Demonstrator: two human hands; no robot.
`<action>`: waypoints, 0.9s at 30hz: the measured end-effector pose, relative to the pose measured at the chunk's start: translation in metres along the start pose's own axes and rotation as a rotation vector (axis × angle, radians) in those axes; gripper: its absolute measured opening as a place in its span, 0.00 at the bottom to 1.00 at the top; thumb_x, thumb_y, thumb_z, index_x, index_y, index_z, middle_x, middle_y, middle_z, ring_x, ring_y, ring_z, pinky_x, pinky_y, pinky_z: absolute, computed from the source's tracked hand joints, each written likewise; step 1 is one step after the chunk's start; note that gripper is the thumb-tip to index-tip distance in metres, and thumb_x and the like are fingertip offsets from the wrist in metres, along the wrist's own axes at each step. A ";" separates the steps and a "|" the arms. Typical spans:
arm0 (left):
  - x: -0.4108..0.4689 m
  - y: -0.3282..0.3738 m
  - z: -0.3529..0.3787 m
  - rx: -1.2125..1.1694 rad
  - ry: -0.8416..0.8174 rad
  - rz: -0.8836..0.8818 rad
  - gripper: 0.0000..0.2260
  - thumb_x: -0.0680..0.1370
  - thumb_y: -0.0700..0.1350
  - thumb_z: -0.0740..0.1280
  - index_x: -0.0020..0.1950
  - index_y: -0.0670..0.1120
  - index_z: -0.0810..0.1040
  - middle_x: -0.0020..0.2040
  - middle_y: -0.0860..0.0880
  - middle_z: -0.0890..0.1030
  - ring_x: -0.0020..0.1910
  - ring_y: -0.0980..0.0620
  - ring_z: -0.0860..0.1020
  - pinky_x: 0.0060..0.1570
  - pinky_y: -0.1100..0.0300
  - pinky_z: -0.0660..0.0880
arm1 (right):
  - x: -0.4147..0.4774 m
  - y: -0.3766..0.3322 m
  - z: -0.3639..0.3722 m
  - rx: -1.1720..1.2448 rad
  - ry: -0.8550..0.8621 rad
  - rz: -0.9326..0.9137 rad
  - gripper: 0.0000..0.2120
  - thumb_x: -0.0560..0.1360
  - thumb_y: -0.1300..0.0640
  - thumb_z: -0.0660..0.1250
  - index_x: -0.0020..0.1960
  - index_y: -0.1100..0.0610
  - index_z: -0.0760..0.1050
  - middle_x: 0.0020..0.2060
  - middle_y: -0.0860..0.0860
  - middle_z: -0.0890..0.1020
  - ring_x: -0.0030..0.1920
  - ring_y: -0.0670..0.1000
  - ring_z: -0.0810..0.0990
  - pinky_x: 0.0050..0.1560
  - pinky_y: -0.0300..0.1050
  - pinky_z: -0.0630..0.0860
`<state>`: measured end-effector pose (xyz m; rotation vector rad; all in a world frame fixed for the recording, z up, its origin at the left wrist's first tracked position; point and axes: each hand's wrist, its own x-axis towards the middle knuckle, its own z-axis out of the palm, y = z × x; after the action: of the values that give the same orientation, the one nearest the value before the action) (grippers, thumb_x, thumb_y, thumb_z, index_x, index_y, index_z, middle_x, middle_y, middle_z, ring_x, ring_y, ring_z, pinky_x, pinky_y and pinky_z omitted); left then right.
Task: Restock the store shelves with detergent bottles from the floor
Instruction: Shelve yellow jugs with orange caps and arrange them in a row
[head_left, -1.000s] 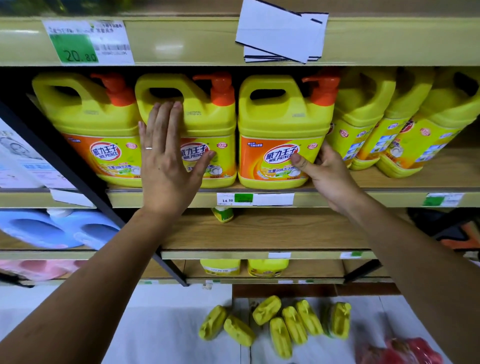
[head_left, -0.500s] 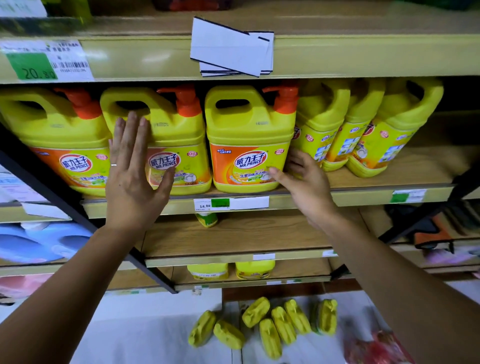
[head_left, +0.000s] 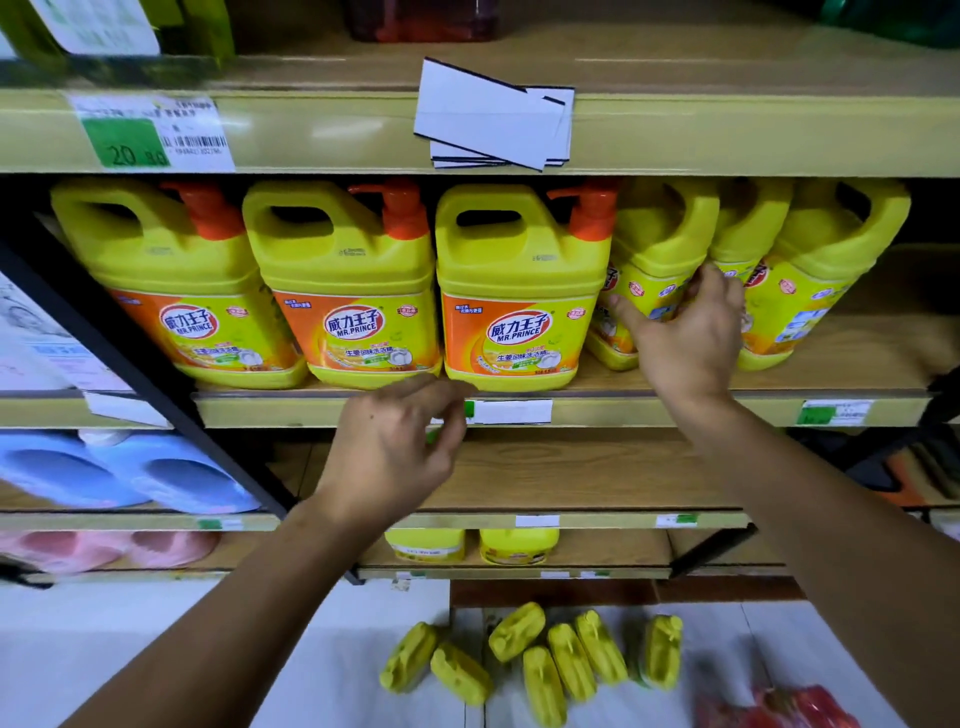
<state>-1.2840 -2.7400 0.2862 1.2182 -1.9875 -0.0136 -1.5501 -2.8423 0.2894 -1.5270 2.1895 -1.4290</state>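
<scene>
Where the white floor fills the bottom of my feed, several yellow detergent bottles (head_left: 543, 686) lie on their sides in a loose cluster. Higher up, I see the left hand (head_left: 395, 447) hovering before the shelf edge (head_left: 675, 410), fingers loosely curled and holding nothing. The right hand (head_left: 685, 332) grips a turned yellow jug (head_left: 652, 244) between thumb and fingers. Beside it, three front-facing jugs (head_left: 353, 270) read "MR. PRINCE" on orange labels. Above, a green price tag (head_left: 124, 143) shows "20".
</scene>
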 end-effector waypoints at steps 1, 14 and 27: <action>-0.004 0.003 0.001 -0.001 -0.023 0.003 0.08 0.75 0.40 0.69 0.51 0.45 0.86 0.44 0.50 0.86 0.38 0.51 0.83 0.37 0.58 0.80 | 0.001 -0.001 0.001 -0.023 0.014 0.006 0.42 0.64 0.38 0.78 0.69 0.60 0.70 0.64 0.57 0.74 0.63 0.58 0.74 0.58 0.52 0.72; -0.075 0.037 -0.004 -0.117 -0.289 -0.073 0.11 0.77 0.47 0.63 0.51 0.50 0.85 0.40 0.57 0.82 0.36 0.57 0.80 0.30 0.66 0.74 | 0.017 0.012 -0.011 0.082 -0.163 -0.149 0.24 0.70 0.51 0.78 0.60 0.62 0.76 0.51 0.61 0.83 0.52 0.63 0.81 0.53 0.61 0.77; -0.023 0.064 0.013 -0.114 -0.424 -0.068 0.12 0.77 0.46 0.67 0.60 0.52 0.82 0.52 0.55 0.83 0.46 0.51 0.83 0.41 0.58 0.79 | 0.028 0.031 -0.028 0.153 -0.266 -0.223 0.23 0.73 0.57 0.75 0.66 0.58 0.73 0.56 0.51 0.84 0.56 0.56 0.83 0.58 0.56 0.78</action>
<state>-1.3346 -2.6932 0.2877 1.2857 -2.2658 -0.4472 -1.6006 -2.8453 0.2930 -1.8305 1.7649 -1.3237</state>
